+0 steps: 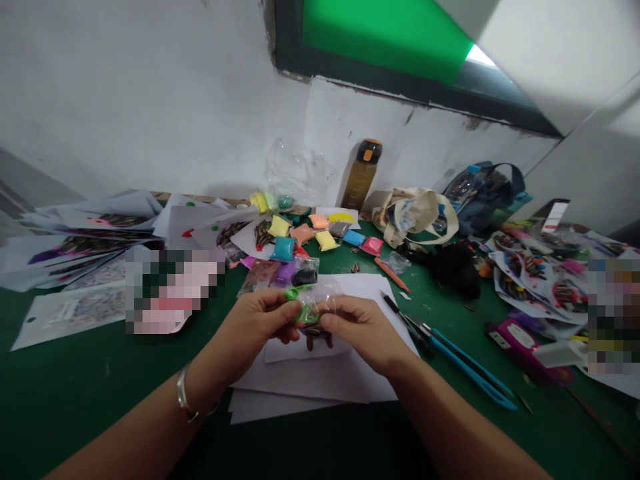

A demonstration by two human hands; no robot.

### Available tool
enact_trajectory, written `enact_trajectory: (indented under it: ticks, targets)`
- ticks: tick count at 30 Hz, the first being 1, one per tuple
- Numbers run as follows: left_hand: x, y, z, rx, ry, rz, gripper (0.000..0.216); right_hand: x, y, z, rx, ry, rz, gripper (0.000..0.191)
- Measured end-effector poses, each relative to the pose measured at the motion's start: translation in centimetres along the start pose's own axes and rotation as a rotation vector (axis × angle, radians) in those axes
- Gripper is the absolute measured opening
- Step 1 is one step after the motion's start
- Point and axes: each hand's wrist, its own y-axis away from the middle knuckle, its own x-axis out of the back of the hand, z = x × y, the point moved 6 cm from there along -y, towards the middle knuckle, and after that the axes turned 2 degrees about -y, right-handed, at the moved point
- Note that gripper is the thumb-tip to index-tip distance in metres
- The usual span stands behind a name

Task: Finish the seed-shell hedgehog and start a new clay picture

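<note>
Hands: left hand (265,320) and right hand (364,328) each pinch a clear packet (311,308) with green stuff inside, thumbs and fingers closed on its opposite sides.
Packet: held up over white paper (300,385) at the middle of the green surface (90,390), partly hidden by fingers.
Behind it: colored pouches crowd close, among them a teal pouch (283,249) and a black pouch (306,272).
Right side: a black pen (393,305) and a blue-handled tool (473,368) lie just beside the right hand; a magenta device (525,350) sits farther out.
Left side: stacked sheets (90,233) spread across the surface.
By the wall: a bottle (360,177) stands upright near a cream cloth bag (413,213).
</note>
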Motion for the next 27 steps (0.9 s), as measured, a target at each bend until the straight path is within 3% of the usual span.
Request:
enact_trajectory:
  ticks: [5,8,17,21,27]
  targets:
    - [-0.6,-0.2,-0.6,0.072,0.085,-0.066,0.025,0.5,-0.1,-0.3,0.063,-0.016,0.129,0.015]
    - [-0.2,-0.3,-0.5,0.053,0.033,-0.035,0.018,0.6,0.0,0.0,0.064,-0.045,0.139,0.015]
    - [-0.1,0.1,0.1,-0.022,-0.225,-0.043,0.030,-0.7,0.2,-0.4,0.085,0.006,0.028,0.017]
    - [-0.2,0.0,-0.1,-0.041,-0.235,-0.020,0.032,-0.5,0.2,-0.3,0.055,0.022,0.106,0.017]
    - [-0.1,-0.1,0.3,-0.103,-0.170,0.004,0.017,-0.1,0.2,0.4,-0.015,-0.072,0.177,0.020]
